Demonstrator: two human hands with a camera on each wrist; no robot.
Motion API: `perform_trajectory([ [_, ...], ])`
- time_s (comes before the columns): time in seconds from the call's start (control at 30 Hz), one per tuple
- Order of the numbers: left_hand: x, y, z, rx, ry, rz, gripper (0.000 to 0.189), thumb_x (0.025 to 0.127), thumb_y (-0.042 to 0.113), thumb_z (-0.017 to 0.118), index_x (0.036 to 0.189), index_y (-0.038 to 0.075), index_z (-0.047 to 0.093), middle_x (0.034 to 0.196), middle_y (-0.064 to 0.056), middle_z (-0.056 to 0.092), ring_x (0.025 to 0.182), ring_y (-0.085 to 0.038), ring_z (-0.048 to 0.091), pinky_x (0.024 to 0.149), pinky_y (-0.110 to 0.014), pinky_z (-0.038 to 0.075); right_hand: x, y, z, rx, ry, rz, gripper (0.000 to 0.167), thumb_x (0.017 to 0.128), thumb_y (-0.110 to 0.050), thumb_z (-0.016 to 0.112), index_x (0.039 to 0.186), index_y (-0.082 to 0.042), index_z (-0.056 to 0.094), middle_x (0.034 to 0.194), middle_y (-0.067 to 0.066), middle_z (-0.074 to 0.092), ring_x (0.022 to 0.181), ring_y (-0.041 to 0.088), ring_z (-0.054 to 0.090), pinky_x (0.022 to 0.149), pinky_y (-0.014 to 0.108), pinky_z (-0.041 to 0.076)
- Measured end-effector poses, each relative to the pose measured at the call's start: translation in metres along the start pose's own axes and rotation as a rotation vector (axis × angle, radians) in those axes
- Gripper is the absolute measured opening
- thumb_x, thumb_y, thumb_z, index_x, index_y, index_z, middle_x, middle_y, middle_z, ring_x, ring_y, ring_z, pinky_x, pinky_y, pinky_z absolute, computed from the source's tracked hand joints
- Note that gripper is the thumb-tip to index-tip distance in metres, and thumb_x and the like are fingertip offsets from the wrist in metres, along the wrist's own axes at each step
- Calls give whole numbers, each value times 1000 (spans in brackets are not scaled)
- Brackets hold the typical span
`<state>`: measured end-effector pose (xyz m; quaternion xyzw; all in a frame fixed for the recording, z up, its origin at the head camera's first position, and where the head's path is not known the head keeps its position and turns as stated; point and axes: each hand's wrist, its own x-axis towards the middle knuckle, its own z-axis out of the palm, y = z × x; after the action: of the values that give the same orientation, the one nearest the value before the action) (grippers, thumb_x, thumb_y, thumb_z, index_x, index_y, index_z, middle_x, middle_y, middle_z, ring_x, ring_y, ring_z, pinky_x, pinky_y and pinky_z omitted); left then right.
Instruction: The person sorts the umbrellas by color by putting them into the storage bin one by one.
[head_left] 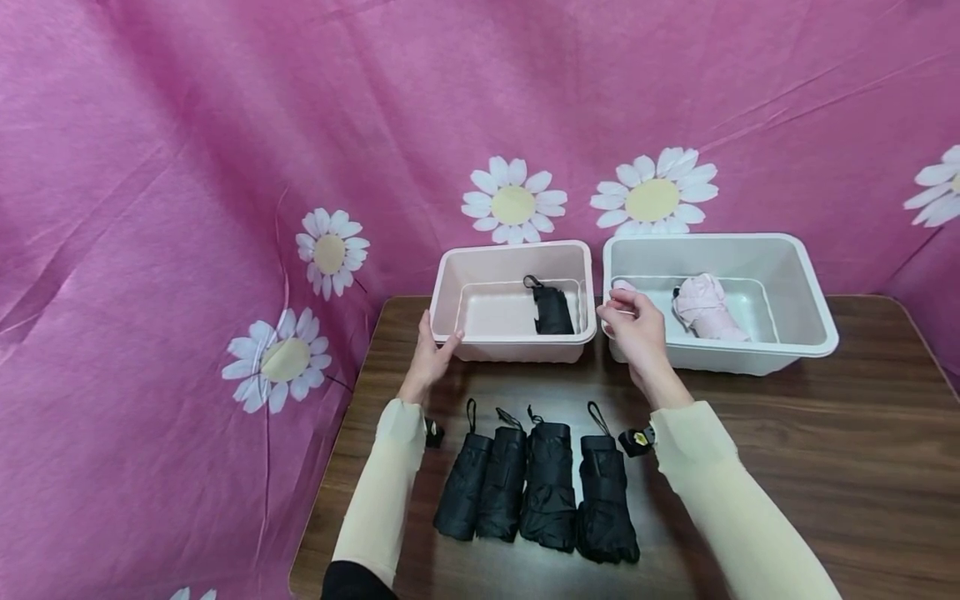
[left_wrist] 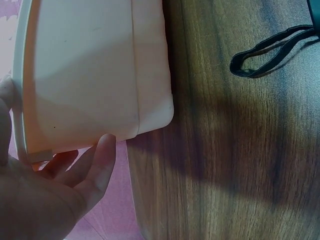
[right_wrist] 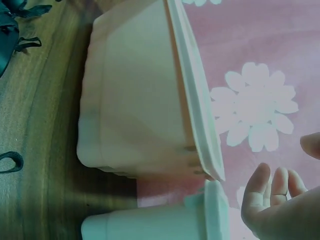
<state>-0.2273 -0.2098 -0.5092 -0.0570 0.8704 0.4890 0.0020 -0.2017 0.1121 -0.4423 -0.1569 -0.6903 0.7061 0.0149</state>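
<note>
In the head view my left hand [head_left: 429,360] grips the front left corner of a pale pink plastic bin [head_left: 517,352], thumb at the front rim and fingers round the side. A black folded umbrella [head_left: 553,312] lies inside that bin. My right hand [head_left: 637,332] hovers by the left end of a whitish bin [head_left: 738,360], its fingers loosely bent. Nothing shows between those fingers in the right wrist view. A pink folded umbrella [head_left: 708,310] rests in the whitish bin. Another pink thing [head_left: 622,286] shows partly behind my right fingers; its kind is hidden.
Several black folded umbrellas [head_left: 549,487] lie in a row in front of the bins, wrist loops pointing away from me. Both bins stand side by side at the back of the brown wooden table [head_left: 847,433]. A pink flowered cloth [head_left: 420,125] hangs behind.
</note>
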Motion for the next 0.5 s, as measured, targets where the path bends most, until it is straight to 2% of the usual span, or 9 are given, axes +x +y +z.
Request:
perform_trajectory([
  [0.13, 0, 0, 0, 1, 10, -4, 85, 94, 23, 62, 154, 3, 6, 155, -27, 23, 142, -36, 29, 119, -45, 21, -7, -3, -9, 41, -11, -10, 40, 91, -8, 60, 129, 3, 52, 91, -9, 53, 80, -1, 55, 69, 12, 51],
  [0.23, -1, 0, 0, 9, 12, 0, 84, 94, 22, 61, 154, 3, 6, 155, -28, 22, 142, -37, 29, 119, -46, 22, -13, -3, -16, 34, -24, -22, 25, 92, -9, 61, 116, -6, 58, 89, -10, 55, 79, -1, 56, 70, 13, 52],
  [0.33, -1, 1, 0, 12, 10, 4, 84, 94, 22, 61, 154, 2, 6, 155, -28, 22, 142, -37, 29, 119, -46, 22, -20, 1, -23, -22, -39, -47, 15, 92, -11, 61, 106, -15, 58, 86, -14, 57, 77, -2, 57, 69, 13, 52],
  [0.4, -1, 1, 0, 6, 8, 7, 84, 94, 22, 61, 154, 2, 6, 154, -28, 23, 141, -37, 30, 119, -46, 22, -24, 6, -27, -63, -58, -59, 16, 92, -12, 61, 107, -12, 58, 83, -17, 58, 76, -4, 57, 68, 13, 52],
  [0.5, -1, 1, 0, -10, 7, 13, 84, 94, 22, 61, 154, 2, 5, 153, -29, 25, 140, -37, 31, 119, -45, 22, -31, 17, -33, -132, -92, -68, 27, 92, -14, 62, 115, -2, 57, 82, -17, 60, 73, -5, 58, 67, 15, 52],
])
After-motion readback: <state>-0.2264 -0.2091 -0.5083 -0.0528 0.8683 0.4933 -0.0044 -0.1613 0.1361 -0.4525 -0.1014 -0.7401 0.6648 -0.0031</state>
